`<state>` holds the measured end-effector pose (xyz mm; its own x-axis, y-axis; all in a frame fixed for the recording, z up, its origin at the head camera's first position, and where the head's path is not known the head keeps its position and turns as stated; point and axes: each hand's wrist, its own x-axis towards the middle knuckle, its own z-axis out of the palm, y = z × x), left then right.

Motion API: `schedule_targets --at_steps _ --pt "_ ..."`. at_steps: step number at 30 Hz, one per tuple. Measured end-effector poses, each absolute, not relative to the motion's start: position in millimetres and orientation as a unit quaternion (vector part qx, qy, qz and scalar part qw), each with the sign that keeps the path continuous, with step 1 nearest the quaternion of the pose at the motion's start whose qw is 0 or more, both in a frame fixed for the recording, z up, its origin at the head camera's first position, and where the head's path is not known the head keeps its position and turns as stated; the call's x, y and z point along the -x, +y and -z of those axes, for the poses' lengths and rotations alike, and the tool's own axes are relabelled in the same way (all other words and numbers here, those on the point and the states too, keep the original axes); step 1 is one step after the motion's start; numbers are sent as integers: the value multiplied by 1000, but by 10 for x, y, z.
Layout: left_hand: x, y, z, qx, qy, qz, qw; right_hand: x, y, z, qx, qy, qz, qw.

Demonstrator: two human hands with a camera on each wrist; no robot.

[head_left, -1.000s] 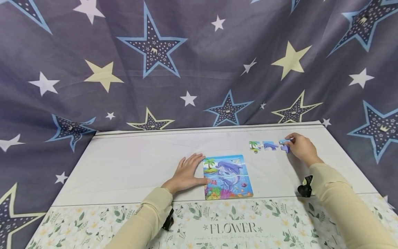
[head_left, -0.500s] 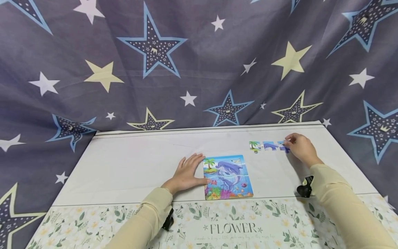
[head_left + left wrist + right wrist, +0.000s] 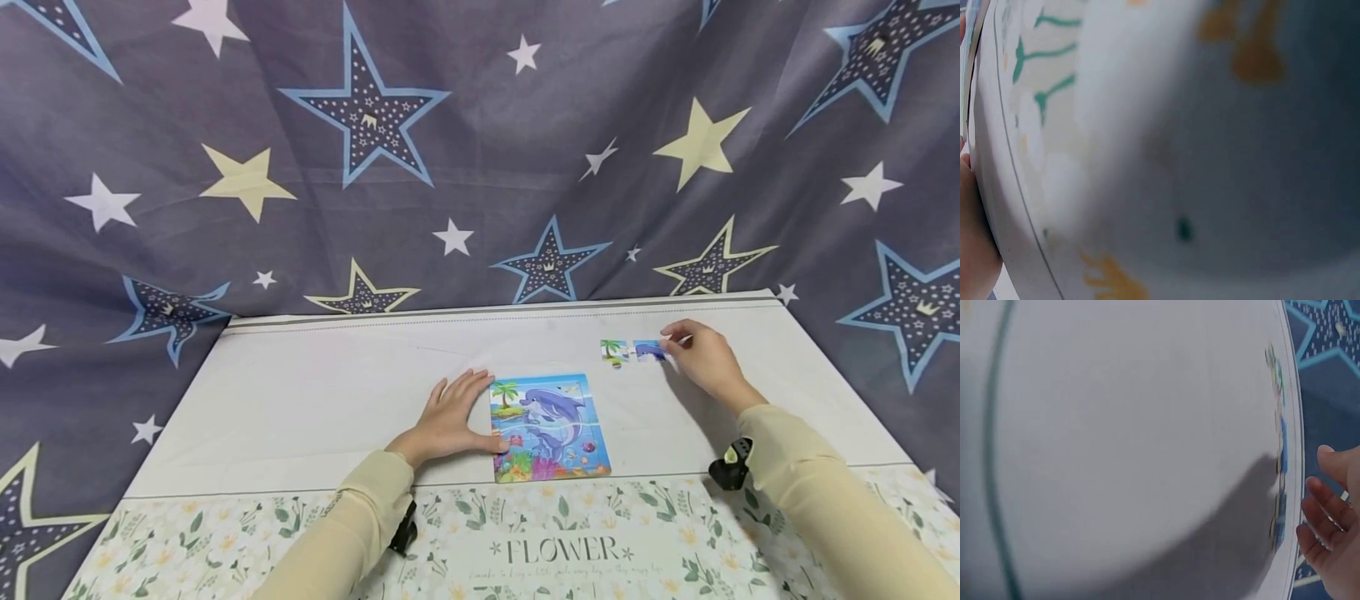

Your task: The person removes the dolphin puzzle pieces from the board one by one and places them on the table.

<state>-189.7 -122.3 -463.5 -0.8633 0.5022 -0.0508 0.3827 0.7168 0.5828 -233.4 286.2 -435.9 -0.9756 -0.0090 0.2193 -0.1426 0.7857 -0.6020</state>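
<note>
A square dolphin jigsaw puzzle lies flat on the table, showing a palm tree, dolphins and coral. My left hand spreads its straight fingers and thumb along the puzzle's left edge, touching it. Farther back at the right, a palm-tree puzzle piece and a dolphin puzzle piece lie side by side. Over the right end of that row hovers my right hand, hiding a third puzzle piece from the head view. In the right wrist view, its thumb and loosely bent fingers stand apart with nothing between them.
A white and floral mat with "FLOWER" lettering covers the table. Behind it hangs a dark curtain printed with stars. Black wrist devices, such as the right camera, sit under both cuffs. The left wrist view is largely blurred.
My right hand shifted the third piece left toward the dolphin piece, then let go and moved farther left over the row. The left hand has barely moved.
</note>
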Motion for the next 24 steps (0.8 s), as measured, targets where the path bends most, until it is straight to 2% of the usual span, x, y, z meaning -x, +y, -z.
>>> schedule_targets --at_steps 6,16,24 --pt "1903 -1236 4696 -243 923 -282 99 2234 2641 4338 -81 -931 -341 107" --pt "1927 -1268 4779 -261 922 -272 83 2052 2175 4373 -126 -914 -377 81" --pt "1928 -1254 4723 -246 922 -273 118 1847 1699 4333 -178 -891 -417 30"
